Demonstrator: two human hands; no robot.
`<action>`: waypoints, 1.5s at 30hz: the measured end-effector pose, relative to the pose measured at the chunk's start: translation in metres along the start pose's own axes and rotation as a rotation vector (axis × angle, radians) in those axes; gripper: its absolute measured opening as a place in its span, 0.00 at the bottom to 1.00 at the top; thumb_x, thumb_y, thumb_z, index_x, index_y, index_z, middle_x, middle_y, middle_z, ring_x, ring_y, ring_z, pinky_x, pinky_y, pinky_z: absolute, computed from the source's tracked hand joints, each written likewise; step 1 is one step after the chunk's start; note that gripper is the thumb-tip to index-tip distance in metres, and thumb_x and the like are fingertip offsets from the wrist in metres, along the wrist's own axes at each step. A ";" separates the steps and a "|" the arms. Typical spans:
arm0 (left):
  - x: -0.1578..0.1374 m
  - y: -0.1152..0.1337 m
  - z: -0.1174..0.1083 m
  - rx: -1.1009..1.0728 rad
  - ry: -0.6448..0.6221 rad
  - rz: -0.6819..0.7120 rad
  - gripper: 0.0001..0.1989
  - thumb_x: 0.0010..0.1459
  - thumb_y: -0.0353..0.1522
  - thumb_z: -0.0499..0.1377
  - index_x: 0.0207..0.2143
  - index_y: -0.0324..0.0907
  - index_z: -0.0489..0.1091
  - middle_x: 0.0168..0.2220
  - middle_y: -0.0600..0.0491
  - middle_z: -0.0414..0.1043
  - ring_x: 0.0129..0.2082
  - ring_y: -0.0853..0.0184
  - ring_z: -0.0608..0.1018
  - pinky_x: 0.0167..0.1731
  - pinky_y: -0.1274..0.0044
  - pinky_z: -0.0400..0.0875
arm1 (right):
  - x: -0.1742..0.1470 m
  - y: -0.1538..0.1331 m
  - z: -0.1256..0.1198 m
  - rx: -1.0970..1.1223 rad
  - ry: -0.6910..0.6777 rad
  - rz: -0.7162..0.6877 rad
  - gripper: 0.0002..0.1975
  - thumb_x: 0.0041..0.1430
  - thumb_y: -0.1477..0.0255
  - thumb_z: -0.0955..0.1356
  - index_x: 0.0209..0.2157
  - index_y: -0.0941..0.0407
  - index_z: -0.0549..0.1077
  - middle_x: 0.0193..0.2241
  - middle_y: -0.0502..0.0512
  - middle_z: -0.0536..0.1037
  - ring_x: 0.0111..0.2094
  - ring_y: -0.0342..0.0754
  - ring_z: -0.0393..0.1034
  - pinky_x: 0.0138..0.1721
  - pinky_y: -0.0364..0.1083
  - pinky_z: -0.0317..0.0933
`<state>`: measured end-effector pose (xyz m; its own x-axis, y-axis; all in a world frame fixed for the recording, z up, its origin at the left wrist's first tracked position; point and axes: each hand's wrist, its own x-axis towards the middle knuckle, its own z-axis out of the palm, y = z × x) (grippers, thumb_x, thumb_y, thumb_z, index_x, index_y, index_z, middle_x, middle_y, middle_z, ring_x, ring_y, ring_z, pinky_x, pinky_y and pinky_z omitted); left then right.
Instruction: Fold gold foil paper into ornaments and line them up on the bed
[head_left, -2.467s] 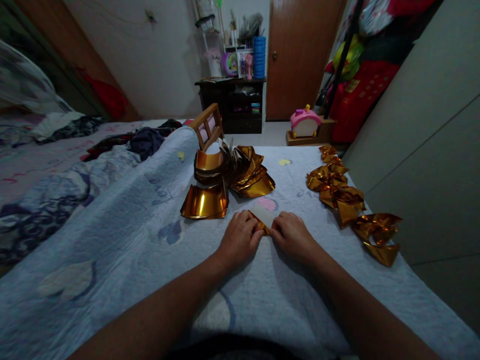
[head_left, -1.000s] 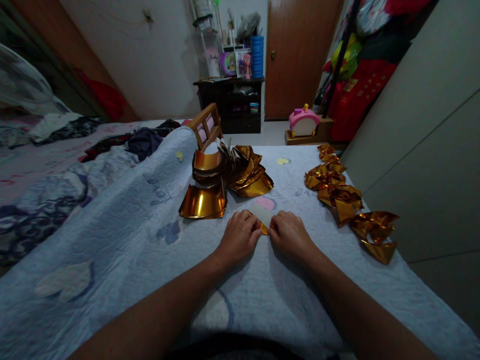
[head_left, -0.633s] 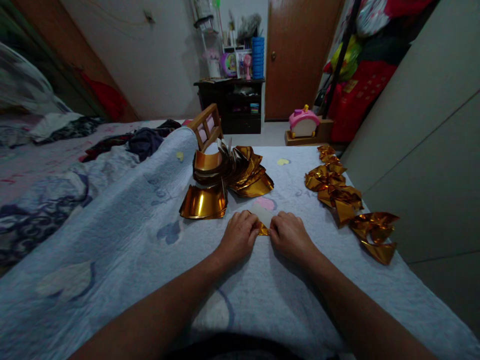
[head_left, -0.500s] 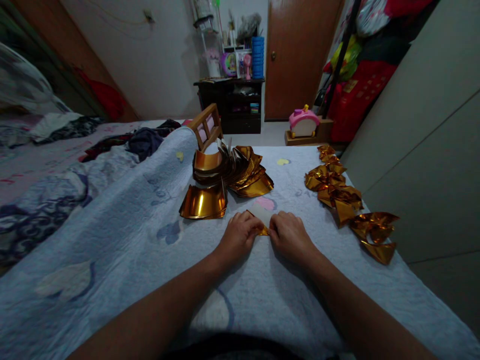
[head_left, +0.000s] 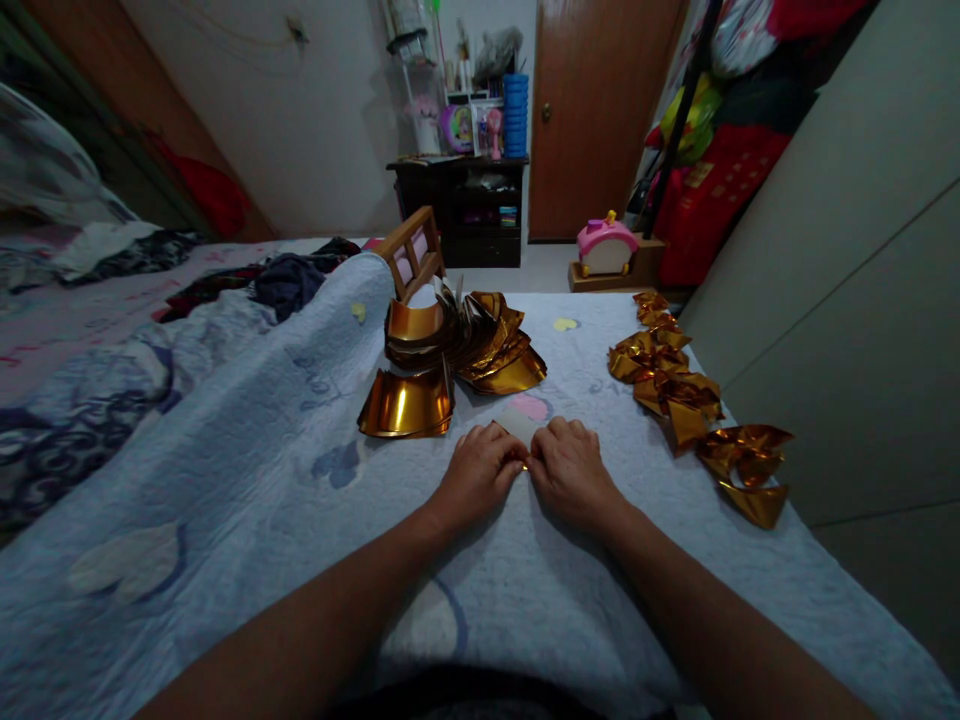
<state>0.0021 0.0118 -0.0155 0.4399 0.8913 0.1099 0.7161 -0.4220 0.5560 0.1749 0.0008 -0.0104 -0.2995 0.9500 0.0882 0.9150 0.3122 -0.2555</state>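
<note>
Between my hands lies a sheet of gold foil paper (head_left: 519,424), its pale side up and a sliver of gold showing at the near edge. My left hand (head_left: 480,467) pinches the sheet's left part with bent fingers. Close against it, my right hand (head_left: 571,468) grips the right part, fingers curled. The fingertips of both hands almost meet and cover much of the sheet. Beyond my left hand stand curved stacks of gold foil sheets (head_left: 409,402). To the right, several folded gold foil pieces (head_left: 679,395) lie in a row along the edge.
A light blue quilted cover (head_left: 300,560) spreads under everything and rises at the left. Behind the stacks is a small wooden chair back (head_left: 414,250). A pink toy (head_left: 606,246) sits past the far edge, and a pale cabinet (head_left: 847,330) borders the right side.
My right hand has shifted slightly left, up to my left hand's fingertips. Less of the gold near edge shows between the hands. The left hand stays almost in place.
</note>
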 end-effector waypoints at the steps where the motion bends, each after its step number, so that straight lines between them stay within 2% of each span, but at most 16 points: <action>1: 0.000 0.000 0.000 0.003 -0.003 0.000 0.06 0.62 0.28 0.59 0.39 0.44 0.76 0.41 0.50 0.73 0.45 0.59 0.72 0.47 0.67 0.64 | 0.000 -0.001 0.000 -0.007 0.003 0.003 0.09 0.68 0.66 0.65 0.38 0.56 0.73 0.41 0.60 0.72 0.44 0.56 0.62 0.42 0.52 0.50; 9: -0.001 0.000 -0.001 -0.018 -0.010 -0.003 0.06 0.62 0.28 0.60 0.40 0.44 0.76 0.42 0.50 0.73 0.46 0.59 0.72 0.48 0.67 0.64 | -0.001 0.004 -0.003 0.004 0.008 0.058 0.11 0.65 0.64 0.67 0.44 0.55 0.71 0.43 0.60 0.72 0.47 0.59 0.62 0.45 0.53 0.51; 13: -0.001 0.002 -0.002 -0.022 -0.020 -0.012 0.07 0.63 0.28 0.60 0.40 0.45 0.77 0.42 0.50 0.73 0.46 0.59 0.72 0.48 0.67 0.64 | -0.002 0.010 -0.005 0.033 -0.011 0.068 0.13 0.64 0.66 0.67 0.49 0.53 0.70 0.46 0.60 0.71 0.48 0.59 0.62 0.46 0.53 0.51; 19: -0.001 0.002 -0.002 -0.028 -0.013 -0.010 0.07 0.62 0.28 0.60 0.40 0.45 0.77 0.43 0.50 0.74 0.46 0.58 0.72 0.47 0.67 0.64 | -0.004 0.016 -0.005 0.057 -0.030 0.052 0.15 0.62 0.71 0.67 0.51 0.52 0.68 0.48 0.60 0.70 0.49 0.59 0.62 0.48 0.53 0.52; 23: -0.003 0.000 -0.005 -0.031 -0.026 0.028 0.08 0.61 0.28 0.60 0.41 0.45 0.77 0.44 0.49 0.74 0.46 0.58 0.72 0.47 0.67 0.64 | -0.004 0.023 -0.006 0.095 -0.023 0.035 0.14 0.60 0.74 0.66 0.48 0.54 0.68 0.47 0.60 0.71 0.48 0.57 0.62 0.48 0.53 0.52; 27: -0.005 -0.002 -0.010 -0.054 -0.045 0.094 0.12 0.58 0.26 0.61 0.44 0.45 0.76 0.44 0.50 0.73 0.46 0.59 0.71 0.48 0.67 0.65 | -0.003 0.029 -0.011 0.201 0.000 0.013 0.07 0.58 0.77 0.65 0.40 0.55 0.68 0.42 0.58 0.71 0.45 0.54 0.62 0.46 0.50 0.54; 31: -0.006 -0.003 -0.010 -0.071 -0.027 0.115 0.10 0.58 0.27 0.61 0.43 0.45 0.76 0.43 0.50 0.73 0.46 0.59 0.72 0.47 0.67 0.65 | -0.004 0.027 -0.012 0.288 0.031 -0.134 0.06 0.56 0.75 0.68 0.37 0.55 0.70 0.42 0.57 0.70 0.45 0.53 0.62 0.46 0.49 0.55; 38: -0.004 -0.006 -0.007 -0.072 -0.001 0.132 0.09 0.59 0.27 0.61 0.42 0.43 0.76 0.42 0.49 0.73 0.45 0.59 0.73 0.47 0.68 0.66 | 0.000 0.022 -0.008 0.169 0.009 -0.227 0.03 0.62 0.72 0.71 0.37 0.55 0.77 0.39 0.56 0.74 0.43 0.52 0.63 0.43 0.49 0.52; 45: -0.004 -0.004 -0.010 -0.106 0.024 0.151 0.08 0.57 0.26 0.62 0.41 0.42 0.75 0.40 0.49 0.73 0.44 0.60 0.73 0.47 0.68 0.67 | 0.004 0.018 -0.014 0.043 0.014 -0.285 0.07 0.65 0.70 0.70 0.36 0.56 0.81 0.36 0.57 0.76 0.41 0.52 0.63 0.42 0.50 0.51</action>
<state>-0.0081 0.0119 -0.0103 0.5242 0.8233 0.2178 0.5813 -0.5328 0.6150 0.1936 0.0103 -0.0014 -0.5388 0.8239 0.1758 0.7822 0.5668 -0.2586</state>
